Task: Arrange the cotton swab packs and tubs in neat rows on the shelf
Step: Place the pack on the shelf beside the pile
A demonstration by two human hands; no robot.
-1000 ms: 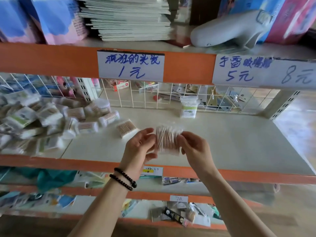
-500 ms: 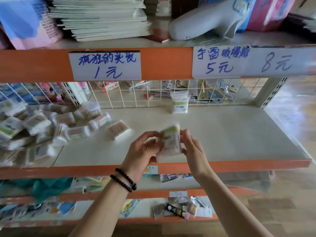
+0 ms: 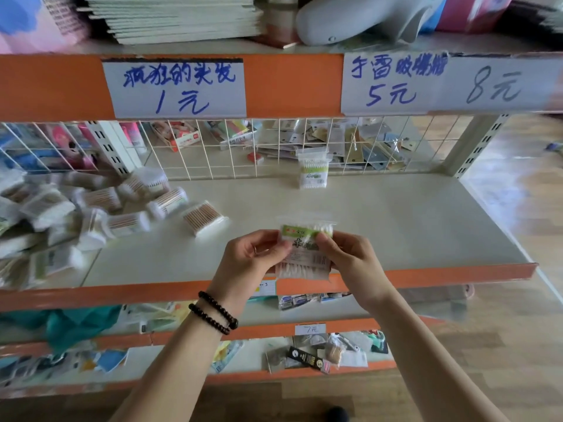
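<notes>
Both hands hold one cotton swab pack (image 3: 304,254), a clear bag with a green label facing me, above the front edge of the cream shelf (image 3: 396,233). My left hand (image 3: 253,257) grips its left side and my right hand (image 3: 347,257) grips its right side. One pack (image 3: 313,172) stands upright at the back against the wire grid. A jumbled pile of packs and tubs (image 3: 61,220) covers the left part of the shelf, with a loose pack (image 3: 204,217) at its right edge.
A white wire grid (image 3: 213,150) closes the shelf's back. The orange upper shelf rail (image 3: 289,83) with handwritten price cards hangs close overhead. A shelf upright (image 3: 478,144) stands at the right. Lower shelves hold mixed small goods.
The pack in my hands has been turned over: a second ago its plain swab side faced me, now the green label does. The hands have shifted slightly toward the shelf's front edge.
</notes>
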